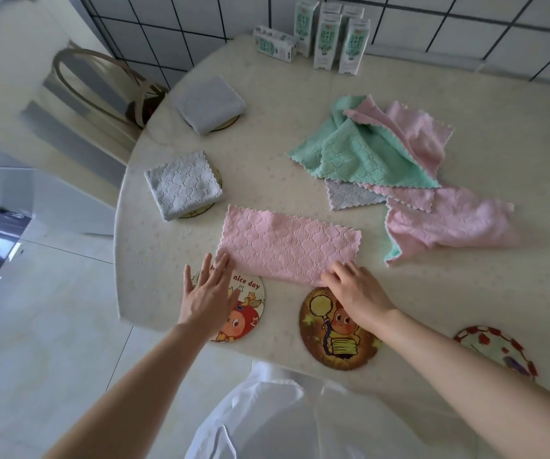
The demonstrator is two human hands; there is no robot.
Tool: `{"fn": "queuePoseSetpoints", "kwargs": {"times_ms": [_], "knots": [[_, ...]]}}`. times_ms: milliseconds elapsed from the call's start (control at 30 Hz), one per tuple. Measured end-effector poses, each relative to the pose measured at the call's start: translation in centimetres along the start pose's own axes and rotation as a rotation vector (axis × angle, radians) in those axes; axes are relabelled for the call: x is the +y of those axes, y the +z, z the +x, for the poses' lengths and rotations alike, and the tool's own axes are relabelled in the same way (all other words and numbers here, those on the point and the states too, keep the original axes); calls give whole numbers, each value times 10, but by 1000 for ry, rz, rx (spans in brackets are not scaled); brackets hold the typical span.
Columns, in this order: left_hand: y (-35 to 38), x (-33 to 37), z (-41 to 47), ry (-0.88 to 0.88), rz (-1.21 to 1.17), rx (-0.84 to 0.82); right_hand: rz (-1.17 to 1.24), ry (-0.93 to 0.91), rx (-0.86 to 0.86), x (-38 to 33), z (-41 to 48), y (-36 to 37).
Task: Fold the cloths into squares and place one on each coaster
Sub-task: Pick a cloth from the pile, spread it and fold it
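— What are the fingers doing?

— The left fingers (220, 263) are straight and spread, tips touching the near left corner of the pink cloth (287, 246). The left hand (205, 298) lies flat over the nice-day coaster (250, 313). The right fingers (335, 274) are curled on the near right corner. They seem to pinch it, though the right hand (355, 293) hides the grip.

— And the cloth?

— It's a long rectangle, flat on the table (432, 293). Its right corner is just beside the lantern coaster (336, 339).

— Anything folded?

— The near grey square (184, 185) sits on the near-left coaster (197, 212), and the far grey square (210, 106) on the far-left coaster (230, 122).

— The rest?

— A heap (376, 150) of green, pink and grey cloths lies to the right, apart from both hands. A red-rimmed coaster (495, 349) lies at the near right edge. Cartons (326, 34) stand by the tiled wall.
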State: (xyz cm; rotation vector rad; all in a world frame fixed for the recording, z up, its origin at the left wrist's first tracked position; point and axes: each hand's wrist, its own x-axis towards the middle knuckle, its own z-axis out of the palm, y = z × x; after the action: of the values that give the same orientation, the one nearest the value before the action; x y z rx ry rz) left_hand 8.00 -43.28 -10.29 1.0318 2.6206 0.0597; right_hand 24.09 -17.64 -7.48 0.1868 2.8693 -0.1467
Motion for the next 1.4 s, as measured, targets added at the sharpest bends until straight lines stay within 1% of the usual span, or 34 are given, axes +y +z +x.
{"fn": "queuePoseSetpoints", "kwargs": {"times_ms": [100,133,267,333,433,533,667,767,900,967,1067,1167,1233,1300,1400], "knots": [[-2,10,-3,-10,4,17,54,-4,99,-3,-6,-2],[-1,16,-5,11,13,16,73,-2,128,-6,-10,-3],[8,50,-17,214,14,-15,147,-19,190,-18,-32,3],[19,66,-23,304,-20,0,214,-47,212,-27,-46,5],[26,85,-31,375,-115,33,336,-66,259,-47,-63,1],[25,92,-37,429,-181,84,444,-72,250,-68,-73,-4],[29,80,-45,530,-203,70,519,-124,188,-81,-83,-7],[33,62,-50,656,-193,56,452,-130,211,-75,-83,-1],[34,37,-55,819,-164,61,156,-178,245,-62,-72,18],[34,28,-58,854,-131,38,36,-243,188,-57,-67,23],[32,23,-62,855,-123,41,-38,-322,70,-48,-64,28],[28,23,-66,790,-207,68,-32,-349,7,-42,-65,30],[23,26,-69,689,-344,72,-23,-363,1,-40,-65,31],[12,33,-71,538,-508,59,18,-361,16,-37,-62,32],[0,38,-62,318,-604,-7,163,-324,14,-36,-52,29]]}}
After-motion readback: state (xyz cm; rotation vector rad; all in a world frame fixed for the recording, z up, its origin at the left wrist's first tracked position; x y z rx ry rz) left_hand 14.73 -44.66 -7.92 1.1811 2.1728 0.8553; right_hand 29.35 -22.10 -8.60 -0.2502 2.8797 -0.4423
